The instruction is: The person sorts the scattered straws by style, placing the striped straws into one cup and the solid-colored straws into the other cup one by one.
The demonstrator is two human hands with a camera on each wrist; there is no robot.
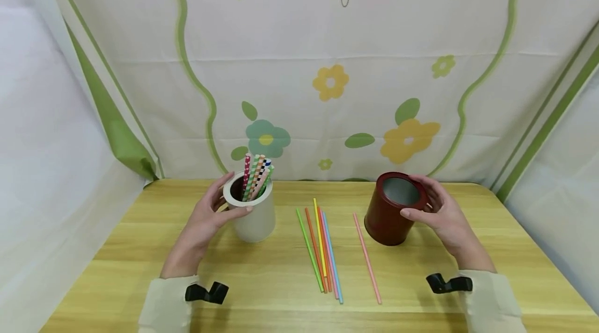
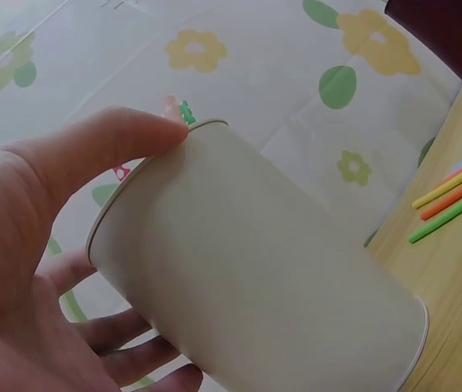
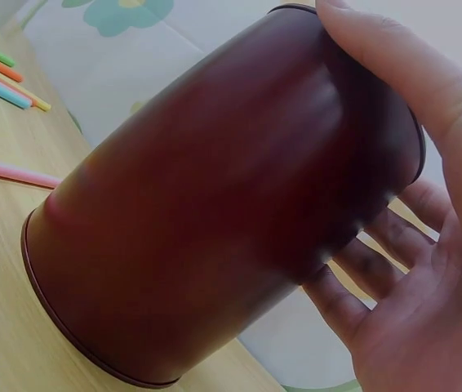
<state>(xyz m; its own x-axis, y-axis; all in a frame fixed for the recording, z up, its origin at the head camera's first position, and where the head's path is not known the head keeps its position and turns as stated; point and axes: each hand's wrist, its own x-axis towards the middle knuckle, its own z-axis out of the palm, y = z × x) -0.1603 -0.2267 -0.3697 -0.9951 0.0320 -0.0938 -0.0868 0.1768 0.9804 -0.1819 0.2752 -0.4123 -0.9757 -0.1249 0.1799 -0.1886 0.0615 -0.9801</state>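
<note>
**2 cups held, loose straws between them**

Nearest me, 6 plain straws (image 1: 327,250) lie loose on the wooden table (image 1: 262,291): 5 bunched together and a pink one just to their right. I judge these the easiest thing to upset, since a sleeve or wrist crossing the middle could roll them toward the edge.

Further back, my left hand (image 1: 206,218) wraps the rim of the white cup (image 1: 255,216), thumb over the lip and fingers curled behind. The patterned straws (image 1: 256,177) in it lean right, so a tilt could spill them out.

My right hand (image 1: 440,210) curls round the dark red cup (image 1: 392,208), which stands right of the loose straws, smooth-walled and, as far as I can see, empty. Its slick side could slip from a light hold.

Behind both hangs a flowered cloth (image 1: 327,62).
</note>
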